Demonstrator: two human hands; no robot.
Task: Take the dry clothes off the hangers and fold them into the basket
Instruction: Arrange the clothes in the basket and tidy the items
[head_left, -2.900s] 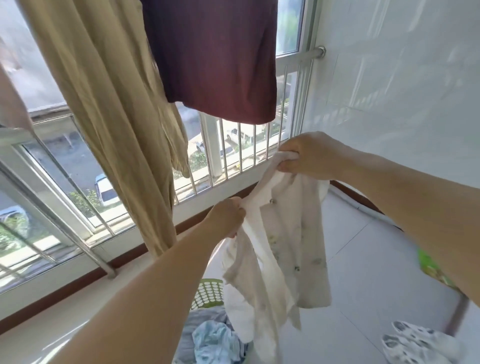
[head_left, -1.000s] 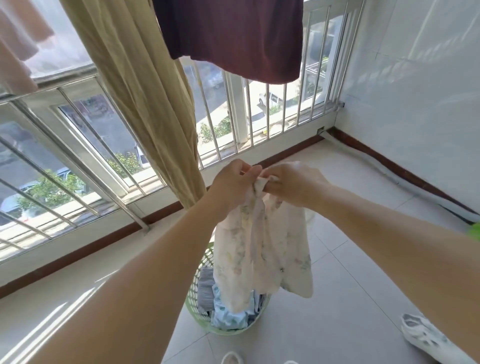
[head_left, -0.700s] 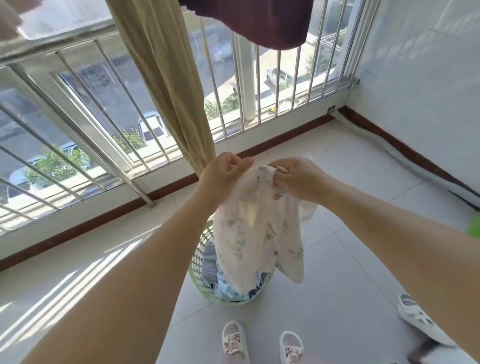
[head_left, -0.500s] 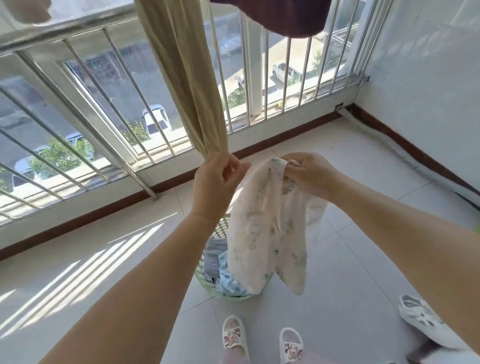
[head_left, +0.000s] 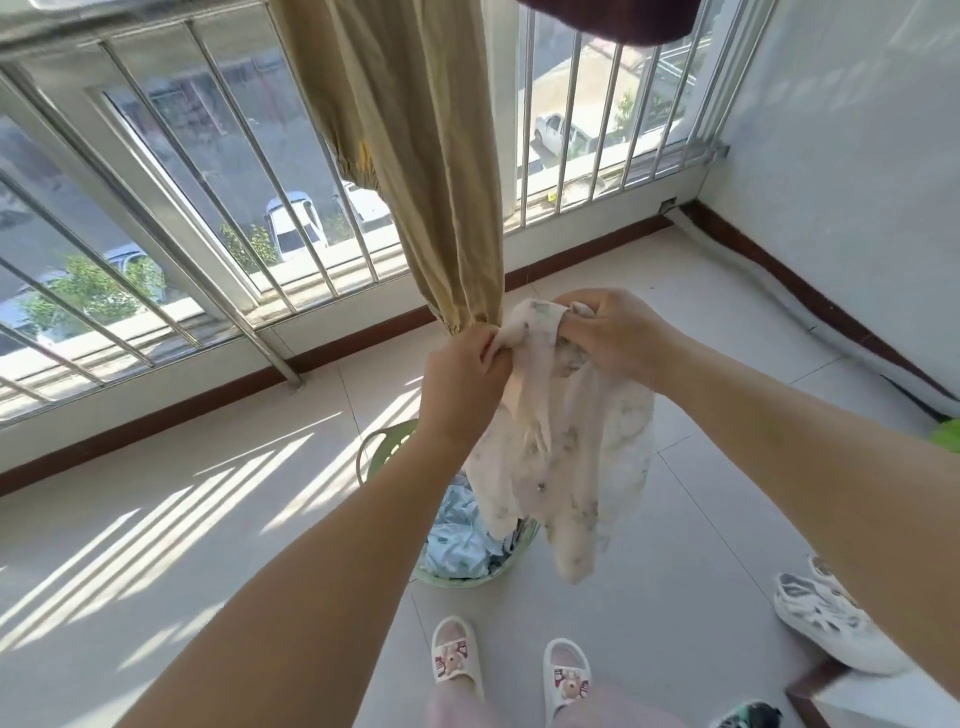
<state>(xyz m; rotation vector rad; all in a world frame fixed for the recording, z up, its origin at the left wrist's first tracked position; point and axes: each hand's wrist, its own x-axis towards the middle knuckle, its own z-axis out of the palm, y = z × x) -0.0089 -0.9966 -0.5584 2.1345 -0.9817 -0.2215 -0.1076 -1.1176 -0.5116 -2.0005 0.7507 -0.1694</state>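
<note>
Tiled balcony floor (head_left: 675, 597); white garment (head_left: 561, 467) pinched by both hands' fingers (head_left: 491, 345).

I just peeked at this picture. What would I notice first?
First, two bare arms reaching to the middle, where the left hand and right hand grip a pale flowered garment hanging above a green basket of clothes. Next, long beige trousers dangling before the window bars.

Garment (head_left: 558, 457) hangs above the basket (head_left: 376, 452), trousers (head_left: 415, 156) behind, slippers (head_left: 457, 657) in front.
</note>
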